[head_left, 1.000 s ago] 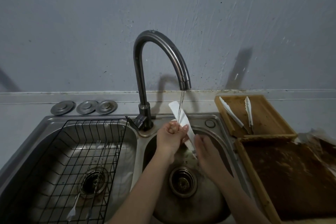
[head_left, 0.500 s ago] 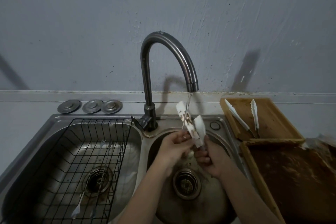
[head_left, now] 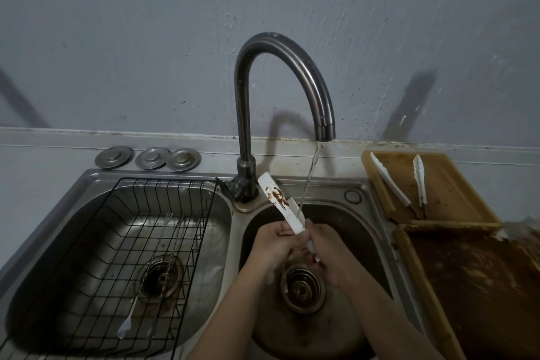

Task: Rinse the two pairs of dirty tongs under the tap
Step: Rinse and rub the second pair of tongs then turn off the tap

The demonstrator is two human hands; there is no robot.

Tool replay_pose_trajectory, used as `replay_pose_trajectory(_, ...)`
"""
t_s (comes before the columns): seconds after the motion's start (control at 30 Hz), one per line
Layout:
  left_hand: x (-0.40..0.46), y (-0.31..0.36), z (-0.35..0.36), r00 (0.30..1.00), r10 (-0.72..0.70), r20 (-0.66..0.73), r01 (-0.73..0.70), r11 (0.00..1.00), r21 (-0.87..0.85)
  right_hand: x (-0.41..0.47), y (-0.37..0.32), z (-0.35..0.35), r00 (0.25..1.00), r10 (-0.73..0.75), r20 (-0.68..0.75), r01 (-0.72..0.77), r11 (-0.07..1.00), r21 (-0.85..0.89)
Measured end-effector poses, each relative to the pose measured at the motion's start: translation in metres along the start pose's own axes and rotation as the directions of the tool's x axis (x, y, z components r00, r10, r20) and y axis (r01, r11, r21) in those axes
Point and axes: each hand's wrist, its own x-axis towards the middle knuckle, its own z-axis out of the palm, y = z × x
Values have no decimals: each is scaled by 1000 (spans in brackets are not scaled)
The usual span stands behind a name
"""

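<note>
Both hands hold one pair of white tongs (head_left: 281, 205) over the right sink basin (head_left: 362, 231). Brown stains mark its upper blade, which points up and left toward the tap base. My left hand (head_left: 273, 245) grips the tongs from the left, and my right hand (head_left: 327, 251) grips the lower end. Water runs from the curved tap (head_left: 280, 73) and its stream (head_left: 308, 181) falls just right of the stained blade onto the tongs near my hands. The second pair of white tongs (head_left: 404, 181) lies spread on a wooden tray (head_left: 455, 190) to the right.
A black wire rack (head_left: 117, 242) fills the left basin, with thin metal utensils (head_left: 152, 283) lying in it. Three metal plugs (head_left: 149, 157) sit on the ledge behind. A dirty brown tray (head_left: 473, 286) lies at the near right. The drain strainer (head_left: 302, 289) sits below my hands.
The tongs have closed up and tilted left, so the stained blade is beside the stream. My hands have come closer together. The camera has drifted left.
</note>
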Motion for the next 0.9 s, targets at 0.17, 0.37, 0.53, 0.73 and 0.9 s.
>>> replay_pose_trajectory(0.17, 3, 3, 5, 993, -65, -94, 64, 998, -8, -3, 3, 3, 999, -14, -36, 9, 990, -140)
replay_pose_trajectory(0.37, -1, 3, 6, 998, -62, 19, 60, 990, 125, -7, 6, 1, 996, -37, -76, 19, 976, -218)
replay_pose_trajectory(0.53, -1, 4, 7, 1000, -4, -6, 4, 996, 95, -9, 9, -2, 989, -123, -88, 93, 954, -286)
replay_pose_trajectory(0.73, 6, 2, 6, 994, -30, -109, 18, 994, -107, -22, 18, -19, 955, -292, -48, 240, 860, -451)
replay_pose_trajectory(0.9, -4, -7, 16, 994, -100, -47, 96, 992, -79, -34, 21, -38, 992, -120, 30, 121, 893, -434)
